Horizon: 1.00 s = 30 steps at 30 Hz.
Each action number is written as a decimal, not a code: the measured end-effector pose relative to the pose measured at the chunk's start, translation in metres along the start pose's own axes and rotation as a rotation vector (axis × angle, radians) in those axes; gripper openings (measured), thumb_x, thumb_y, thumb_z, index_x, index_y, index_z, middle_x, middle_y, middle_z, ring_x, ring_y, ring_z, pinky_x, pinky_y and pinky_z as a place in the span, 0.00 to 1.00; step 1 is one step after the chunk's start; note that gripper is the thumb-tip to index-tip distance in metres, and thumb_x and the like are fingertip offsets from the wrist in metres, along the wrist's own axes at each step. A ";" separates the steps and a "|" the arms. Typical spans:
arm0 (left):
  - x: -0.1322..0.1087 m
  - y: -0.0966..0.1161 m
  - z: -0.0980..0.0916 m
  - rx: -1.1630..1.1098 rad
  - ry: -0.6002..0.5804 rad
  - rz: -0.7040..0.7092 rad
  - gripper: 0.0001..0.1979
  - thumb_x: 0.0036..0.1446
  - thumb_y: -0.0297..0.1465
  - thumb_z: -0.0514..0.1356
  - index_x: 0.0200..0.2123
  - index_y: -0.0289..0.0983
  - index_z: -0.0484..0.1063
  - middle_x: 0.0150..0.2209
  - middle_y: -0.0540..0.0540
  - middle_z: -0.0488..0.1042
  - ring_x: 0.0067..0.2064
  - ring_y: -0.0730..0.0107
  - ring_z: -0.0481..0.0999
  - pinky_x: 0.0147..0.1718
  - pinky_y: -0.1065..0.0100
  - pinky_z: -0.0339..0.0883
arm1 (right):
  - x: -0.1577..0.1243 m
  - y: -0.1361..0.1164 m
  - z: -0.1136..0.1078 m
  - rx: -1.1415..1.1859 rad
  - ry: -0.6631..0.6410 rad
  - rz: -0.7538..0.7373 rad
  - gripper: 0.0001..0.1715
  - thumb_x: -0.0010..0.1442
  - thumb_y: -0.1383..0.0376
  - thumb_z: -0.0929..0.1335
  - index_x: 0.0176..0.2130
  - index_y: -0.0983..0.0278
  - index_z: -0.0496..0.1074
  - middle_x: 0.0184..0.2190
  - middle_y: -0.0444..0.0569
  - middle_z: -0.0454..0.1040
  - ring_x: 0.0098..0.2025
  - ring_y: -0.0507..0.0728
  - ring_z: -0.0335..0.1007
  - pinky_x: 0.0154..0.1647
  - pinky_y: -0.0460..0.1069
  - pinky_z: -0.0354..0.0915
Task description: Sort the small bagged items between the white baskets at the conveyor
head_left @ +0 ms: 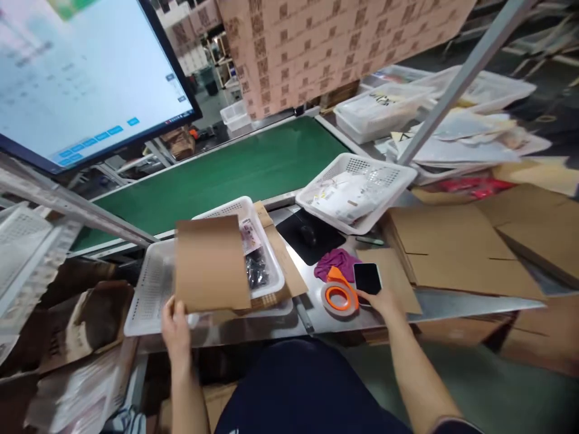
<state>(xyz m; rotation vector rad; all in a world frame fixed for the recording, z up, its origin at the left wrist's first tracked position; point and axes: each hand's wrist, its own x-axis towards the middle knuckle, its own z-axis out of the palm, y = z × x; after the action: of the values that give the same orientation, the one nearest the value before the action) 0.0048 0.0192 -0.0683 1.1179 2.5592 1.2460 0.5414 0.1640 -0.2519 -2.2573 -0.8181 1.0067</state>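
Observation:
My left hand (pixel 175 330) grips the near edge of a flat brown cardboard sheet (pixel 210 262), holding it over a white plastic basket (pixel 149 289). A second white basket (pixel 266 265) beneath the cardboard holds dark packaged items (pixel 257 265). My right hand (pixel 380 299) rests on the metal worktop beside an orange tape dispenser (pixel 339 295) and touches a black smartphone (pixel 367 278). Its fingers are mostly hidden. A purple cloth (pixel 337 262) lies just behind the tape.
A green conveyor belt (pixel 235 172) runs behind the worktop. A monitor (pixel 81 72) hangs at upper left. A black mouse (pixel 308 234) sits on a mouse pad. Another white basket (pixel 389 181) holds bagged goods. Flat cardboard (pixel 456 253) is stacked at right, stacked printed cartons (pixel 344 36) behind.

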 end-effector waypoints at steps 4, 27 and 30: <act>-0.002 -0.004 0.023 0.066 -0.053 0.063 0.43 0.66 0.52 0.57 0.72 0.27 0.61 0.71 0.22 0.64 0.75 0.35 0.61 0.75 0.39 0.52 | -0.018 0.001 0.000 0.407 -0.041 -0.040 0.31 0.34 0.43 0.80 0.33 0.55 0.75 0.32 0.58 0.81 0.37 0.74 0.83 0.35 0.67 0.79; -0.003 0.123 0.028 -0.731 -0.509 0.605 0.29 0.73 0.48 0.59 0.72 0.44 0.64 0.69 0.35 0.71 0.64 0.51 0.78 0.62 0.48 0.75 | -0.270 -0.198 0.042 1.004 -0.965 -0.656 0.53 0.52 0.61 0.83 0.68 0.47 0.59 0.60 0.49 0.78 0.56 0.66 0.83 0.48 0.62 0.85; -0.010 0.140 0.031 -0.912 -0.618 0.434 0.36 0.72 0.57 0.54 0.74 0.45 0.60 0.70 0.35 0.70 0.62 0.51 0.79 0.54 0.54 0.79 | -0.295 -0.203 0.060 0.942 -1.065 -0.579 0.54 0.53 0.57 0.82 0.69 0.46 0.58 0.62 0.50 0.77 0.54 0.67 0.83 0.42 0.61 0.85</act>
<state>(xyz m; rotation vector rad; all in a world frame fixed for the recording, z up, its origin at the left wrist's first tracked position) 0.1046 0.0889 0.0083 1.4870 1.1180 1.5515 0.2729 0.1066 -0.0141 -0.5540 -0.9827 1.7671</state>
